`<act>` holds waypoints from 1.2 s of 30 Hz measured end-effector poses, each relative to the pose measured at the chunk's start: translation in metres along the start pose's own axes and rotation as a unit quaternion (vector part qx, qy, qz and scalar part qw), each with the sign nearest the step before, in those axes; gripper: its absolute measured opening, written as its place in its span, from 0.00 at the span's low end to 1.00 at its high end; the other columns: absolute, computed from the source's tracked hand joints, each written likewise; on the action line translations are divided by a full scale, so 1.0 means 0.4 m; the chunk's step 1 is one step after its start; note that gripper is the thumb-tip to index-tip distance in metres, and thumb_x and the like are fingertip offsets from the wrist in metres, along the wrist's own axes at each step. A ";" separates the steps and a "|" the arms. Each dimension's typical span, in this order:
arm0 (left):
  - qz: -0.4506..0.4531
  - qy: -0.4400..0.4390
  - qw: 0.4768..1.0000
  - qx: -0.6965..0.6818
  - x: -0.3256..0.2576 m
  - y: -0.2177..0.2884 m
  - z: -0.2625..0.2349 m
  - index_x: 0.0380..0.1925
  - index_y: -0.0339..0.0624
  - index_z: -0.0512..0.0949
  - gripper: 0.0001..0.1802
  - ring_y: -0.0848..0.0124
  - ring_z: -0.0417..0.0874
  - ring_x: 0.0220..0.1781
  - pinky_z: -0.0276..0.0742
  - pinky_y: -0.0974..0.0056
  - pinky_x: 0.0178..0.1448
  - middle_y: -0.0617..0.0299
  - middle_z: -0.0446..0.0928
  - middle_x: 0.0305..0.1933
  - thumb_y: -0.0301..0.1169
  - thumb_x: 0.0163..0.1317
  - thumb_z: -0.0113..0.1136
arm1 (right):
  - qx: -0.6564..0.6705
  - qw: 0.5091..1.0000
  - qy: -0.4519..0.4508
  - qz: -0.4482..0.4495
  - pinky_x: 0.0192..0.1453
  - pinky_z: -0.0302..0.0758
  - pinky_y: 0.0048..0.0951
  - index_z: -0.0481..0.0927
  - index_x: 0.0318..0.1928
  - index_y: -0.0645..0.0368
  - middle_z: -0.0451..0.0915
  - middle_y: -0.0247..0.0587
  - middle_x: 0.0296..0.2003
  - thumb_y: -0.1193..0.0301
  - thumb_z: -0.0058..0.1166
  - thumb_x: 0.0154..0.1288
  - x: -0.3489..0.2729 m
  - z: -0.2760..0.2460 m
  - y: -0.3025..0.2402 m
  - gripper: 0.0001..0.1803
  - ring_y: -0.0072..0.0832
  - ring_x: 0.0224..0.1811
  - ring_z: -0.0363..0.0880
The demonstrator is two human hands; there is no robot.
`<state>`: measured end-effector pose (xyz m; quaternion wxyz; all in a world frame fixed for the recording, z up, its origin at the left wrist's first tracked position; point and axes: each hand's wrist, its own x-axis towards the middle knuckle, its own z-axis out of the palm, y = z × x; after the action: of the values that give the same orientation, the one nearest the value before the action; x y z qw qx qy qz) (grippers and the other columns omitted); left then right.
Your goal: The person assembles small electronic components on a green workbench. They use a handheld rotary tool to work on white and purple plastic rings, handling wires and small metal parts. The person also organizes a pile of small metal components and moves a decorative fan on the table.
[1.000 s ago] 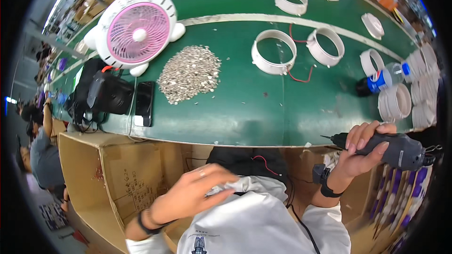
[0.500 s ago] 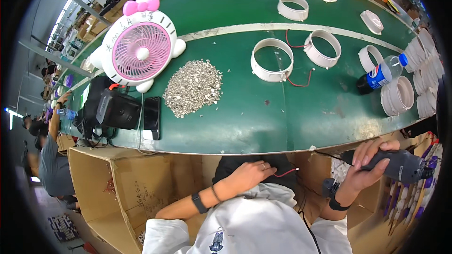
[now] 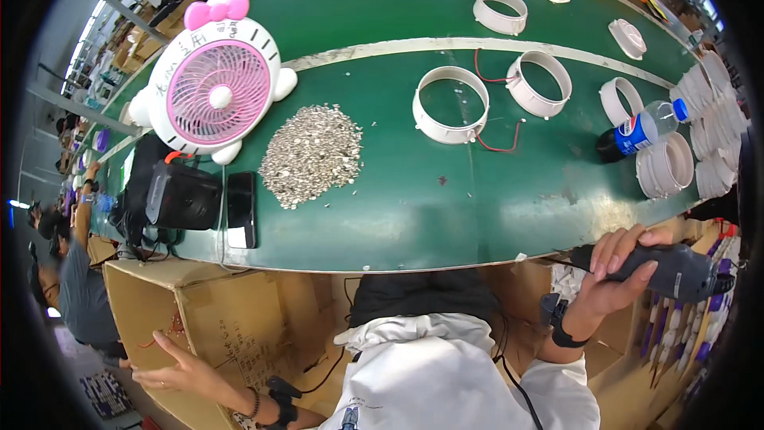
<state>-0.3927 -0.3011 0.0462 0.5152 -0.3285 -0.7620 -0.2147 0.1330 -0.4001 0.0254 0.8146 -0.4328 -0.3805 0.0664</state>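
My left hand [image 3: 187,372] is stretched out over the open cardboard box [image 3: 227,310] at the lower left, its fingers apart. A short bit of red wire [image 3: 146,343] shows just beside its fingertips; I cannot tell whether it touches them. More red wires [image 3: 177,325] lie against the inside of the box. At the right, below the table edge, my right hand [image 3: 619,263] is wrapped round a dark grey handheld power tool [image 3: 676,272], held sideways with its end pointing right. Nearest on the table above it are white plastic rings [image 3: 664,167] stacked together.
The green table [image 3: 382,227] carries a heap of small metal pieces [image 3: 310,155], a pink and white fan [image 3: 219,91], a phone [image 3: 240,207] and a black speaker-like box [image 3: 185,197]. White rings with red wires [image 3: 451,105] and a cola bottle [image 3: 643,131] stand rightward. A co-worker [image 3: 79,287] is at far left.
My left hand has swung from my lap leftward to the box, and its fingers, closed on a red wire before, have opened. My right hand keeps the tool in nearly the same place.
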 end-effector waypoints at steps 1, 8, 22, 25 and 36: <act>-0.028 -0.070 0.979 -0.187 -0.033 0.035 -0.024 0.80 0.29 0.54 0.41 0.51 0.66 0.78 0.68 0.51 0.78 0.39 0.61 0.79 0.44 0.80 0.57 | 0.008 1.000 -0.009 0.005 0.17 0.61 0.18 0.64 0.51 0.57 0.68 0.31 0.23 0.51 0.55 0.80 0.005 -0.001 0.004 0.23 0.17 0.14 0.61; 0.511 -0.393 0.367 -0.671 -0.354 0.624 -0.396 0.77 0.37 0.64 0.47 0.47 0.55 0.86 0.56 0.42 0.85 0.48 0.59 0.84 0.43 0.62 0.73 | 0.001 0.999 -0.032 0.012 0.17 0.63 0.18 0.64 0.51 0.57 0.69 0.31 0.23 0.51 0.55 0.80 0.021 0.014 0.028 0.23 0.17 0.13 0.63; 0.516 -0.357 0.562 -0.540 -0.297 0.713 -0.138 0.80 0.35 0.58 0.47 0.42 0.53 0.86 0.50 0.42 0.86 0.41 0.53 0.85 0.41 0.67 0.69 | -0.020 0.999 0.020 0.016 0.17 0.63 0.19 0.63 0.49 0.56 0.67 0.30 0.22 0.49 0.59 0.77 0.037 0.015 0.027 0.26 0.17 0.13 0.62; 0.471 -0.345 0.485 -0.650 -0.313 0.819 -0.249 0.75 0.40 0.66 0.41 0.45 0.63 0.80 0.60 0.45 0.80 0.46 0.64 0.78 0.38 0.65 0.71 | -0.007 0.999 0.008 0.047 0.18 0.66 0.20 0.63 0.49 0.54 0.68 0.30 0.21 0.46 0.63 0.74 0.044 0.058 0.030 0.29 0.17 0.14 0.64; 0.476 -0.353 0.371 -0.715 -0.393 0.864 -0.288 0.48 0.48 0.84 0.12 0.63 0.82 0.50 0.62 0.43 0.77 0.64 0.79 0.42 0.29 0.65 0.70 | 0.073 0.988 -0.100 0.088 0.18 0.66 0.23 0.65 0.49 0.60 0.71 0.35 0.20 0.60 0.64 0.75 0.112 0.213 0.136 0.22 0.20 0.14 0.67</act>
<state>-0.0292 -0.1825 -0.0599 -0.2109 -0.9286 -0.1545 -0.2634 0.1187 -0.2913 0.0381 0.7927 -0.3955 -0.4144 0.2084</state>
